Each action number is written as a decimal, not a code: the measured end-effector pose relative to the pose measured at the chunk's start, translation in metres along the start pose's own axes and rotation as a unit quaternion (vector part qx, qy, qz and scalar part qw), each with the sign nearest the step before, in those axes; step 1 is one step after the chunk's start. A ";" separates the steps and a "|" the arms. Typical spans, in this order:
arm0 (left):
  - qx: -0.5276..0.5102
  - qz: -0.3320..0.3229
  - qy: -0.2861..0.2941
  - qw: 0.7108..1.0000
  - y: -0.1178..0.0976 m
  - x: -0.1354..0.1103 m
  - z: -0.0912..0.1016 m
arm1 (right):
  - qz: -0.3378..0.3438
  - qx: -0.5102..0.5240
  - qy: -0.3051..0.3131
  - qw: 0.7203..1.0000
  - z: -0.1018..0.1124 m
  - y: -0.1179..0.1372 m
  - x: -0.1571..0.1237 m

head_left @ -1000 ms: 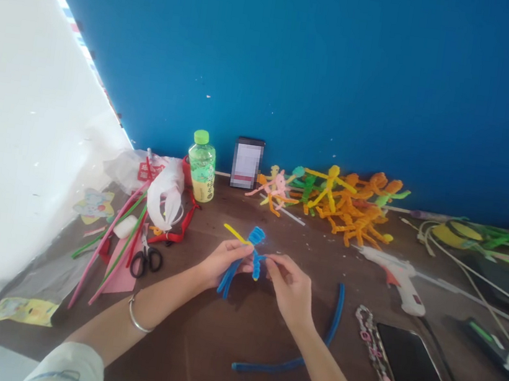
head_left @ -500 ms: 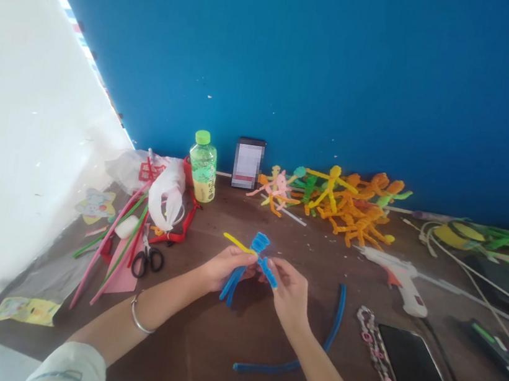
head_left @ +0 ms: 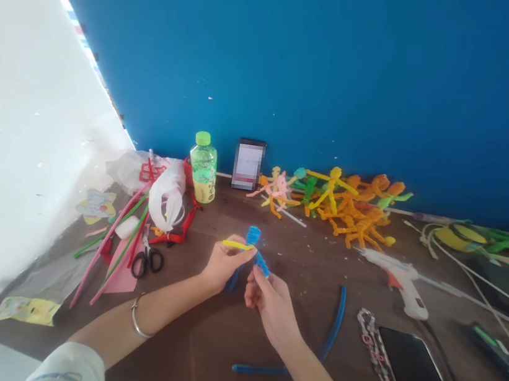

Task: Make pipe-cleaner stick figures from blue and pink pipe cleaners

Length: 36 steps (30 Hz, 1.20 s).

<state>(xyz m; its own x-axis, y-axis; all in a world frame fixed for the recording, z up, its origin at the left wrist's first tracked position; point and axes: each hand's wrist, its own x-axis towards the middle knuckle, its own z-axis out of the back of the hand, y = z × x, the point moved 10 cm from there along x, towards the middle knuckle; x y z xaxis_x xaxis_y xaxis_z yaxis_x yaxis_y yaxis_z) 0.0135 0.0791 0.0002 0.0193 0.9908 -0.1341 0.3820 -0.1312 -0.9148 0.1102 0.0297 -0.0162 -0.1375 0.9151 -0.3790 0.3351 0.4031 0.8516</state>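
Figure (head_left: 253,235) of coiled blue fuzzy stem sits between our two hands. Left grip (head_left: 220,267): clamped at its middle, with the yellow stem (head_left: 236,245) now lying flatter. Right grip (head_left: 270,302): turned since the last frame, fingertips closed on the lower coiled end (head_left: 262,262). We judge this a re-hold of that coil. Loose blue stem (head_left: 338,317) lies right of the right grip on the surface (head_left: 195,357).

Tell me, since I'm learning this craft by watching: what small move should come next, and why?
I'd probably have the right hand press the lower end of the blue coil snug. Its fingers sit right by that end, where a fleck of yellow seems to show, and the left hand steadies the work beside the bare yellow stem.
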 end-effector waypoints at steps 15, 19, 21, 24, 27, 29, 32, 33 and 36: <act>-0.003 -0.018 -0.003 1.000 0.004 0.004 0.002 | 0.019 0.085 0.014 0.996 -0.001 0.001 0.004; -0.026 0.027 0.037 0.999 0.004 0.000 -0.008 | 0.023 0.091 0.010 0.996 0.003 0.003 0.008; -0.018 0.016 0.052 0.998 0.000 -0.002 -0.011 | 0.008 0.081 0.020 0.996 0.000 -0.001 0.008; 0.001 -0.015 0.034 0.999 -0.001 -0.001 -0.008 | -0.001 0.045 0.037 0.998 -0.006 -0.006 0.007; 0.048 -0.056 -0.002 0.997 -0.003 -0.001 0.001 | 0.036 -0.063 0.024 0.997 -0.004 0.001 0.003; 0.087 -0.082 -0.017 0.993 -0.006 -0.002 0.005 | 0.105 -0.201 -0.002 0.974 -0.001 0.016 -0.001; 0.128 -0.099 -0.014 0.987 -0.009 -0.003 0.005 | 0.273 -0.445 -0.054 0.851 -0.007 0.052 -0.016; 0.136 -0.099 -0.010 0.986 -0.010 -0.003 0.004 | 0.328 -0.514 -0.071 0.789 -0.012 0.062 -0.023; 0.143 -0.096 -0.001 0.985 -0.011 -0.001 0.001 | 0.432 -0.640 -0.099 0.628 -0.024 0.077 -0.038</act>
<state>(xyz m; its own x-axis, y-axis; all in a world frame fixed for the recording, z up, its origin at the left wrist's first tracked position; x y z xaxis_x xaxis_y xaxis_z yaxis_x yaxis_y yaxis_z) 0.0081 0.0796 0.0099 -0.0294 0.9983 0.0505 0.1026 0.0533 -0.9933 0.1187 0.0261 0.0730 -0.2583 0.8292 0.4957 -0.8358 -0.4491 0.3158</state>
